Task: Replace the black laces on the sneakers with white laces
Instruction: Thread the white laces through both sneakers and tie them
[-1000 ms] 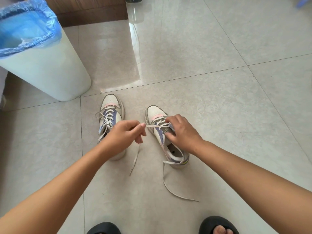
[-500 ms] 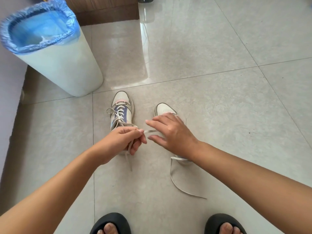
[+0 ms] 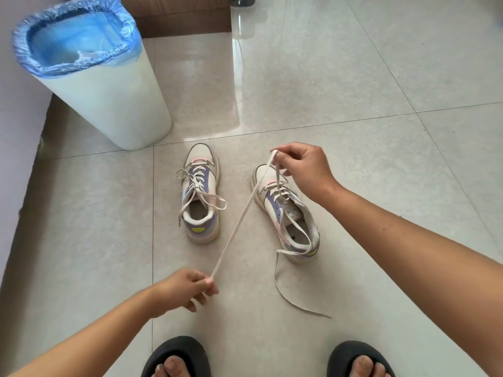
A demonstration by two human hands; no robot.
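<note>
The floor [image 3: 340, 85] was glossy pale tile crossed by thin grout lines, with a strip of dark wood base at 12 o'clock. A white bin [image 3: 109, 99] lined with a blue bag [image 3: 73, 36] stood at about 10 o'clock from the shoes.

Two sneakers sat side by side near the middle of the floor, toes pointing away from the person. The left sneaker [image 3: 200, 194], at about 11 o'clock from the person's feet, was laced in white and tied in a loose bow. The right sneaker [image 3: 285, 213], at about 1 o'clock, was only partly laced. Its white lace [image 3: 239, 216] ran taut from the lower eyelets up to the right hand [image 3: 302, 170], bent there, and slanted down toward 7 o'clock to the left hand [image 3: 185, 291]. The right hand's fingers were curled, pinching the lace at its bend above the toe of the right sneaker. The left hand pinched the lace's end between thumb and forefinger, the other fingers curled under. The lace's other end trailed loose from the right sneaker's collar across the tile toward 5 o'clock.

At 6 o'clock two dark slippers [image 3: 177, 355] showed, with bare toes.
</note>
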